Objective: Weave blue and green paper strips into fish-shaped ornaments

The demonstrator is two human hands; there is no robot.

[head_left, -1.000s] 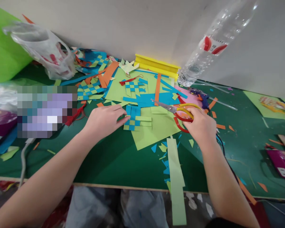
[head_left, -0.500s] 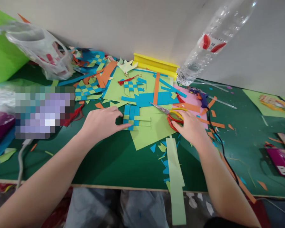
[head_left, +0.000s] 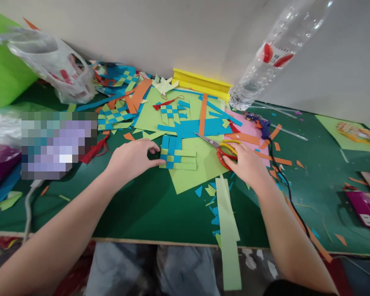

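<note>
A small woven mat of blue and light green paper strips (head_left: 170, 158) lies in front of me, with green strip ends sticking out to the right and blue ones pointing away. At its left edge is my left hand (head_left: 134, 155), thumb and fingers apart, the thumb tip at the mat's lower left side. My right hand (head_left: 249, 163) rests around the handles of red and yellow scissors (head_left: 228, 148). Their blades point left over a green paper sheet (head_left: 200, 172). Long pale green strips (head_left: 228, 230) hang over the table's near edge.
Behind the mat are another woven piece (head_left: 172, 113), a red tassel (head_left: 169, 102) and a yellow folded strip (head_left: 202, 84). A glue gun (head_left: 263, 127) with a black cord lies right. A plastic bottle (head_left: 274, 57) and a bag-lined bin (head_left: 64, 65) stand along the wall.
The mat's lower green strip now lies slightly nearer me, with a wider gap to the upper one. My left thumb has drawn back a little to the left. The scissors stay put.
</note>
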